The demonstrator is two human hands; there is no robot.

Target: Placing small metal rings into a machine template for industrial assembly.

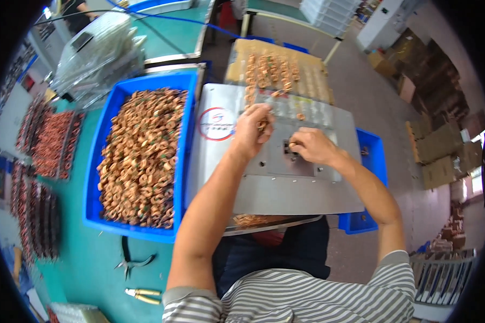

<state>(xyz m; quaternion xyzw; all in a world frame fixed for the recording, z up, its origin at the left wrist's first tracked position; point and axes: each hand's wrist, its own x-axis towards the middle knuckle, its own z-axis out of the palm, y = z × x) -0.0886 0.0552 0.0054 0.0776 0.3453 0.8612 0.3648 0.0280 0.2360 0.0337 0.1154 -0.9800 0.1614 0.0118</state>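
Note:
My left hand (251,131) is closed around a few copper-wound ring coils (262,125), above the middle of a grey metal machine top (226,185). To its right, my right hand (315,146) pinches what looks like one small ring coil (292,145). Its fingertips are at a dark square opening (289,153) in the machine's plate, and they partly cover it. Beyond my hands, rows of ring coils (264,70) lie on a tan board (320,81). A single coil (300,116) rests nearer, on a clear strip at the machine's back edge.
Left of the machine, a blue bin (94,177) holds a heap of ring coils (140,156). Pliers (132,262) and yellow-handled cutters (143,295) lie on the green table (81,269). Another blue bin (380,161) sits low at the right. Stacked trays (40,215) stand far left.

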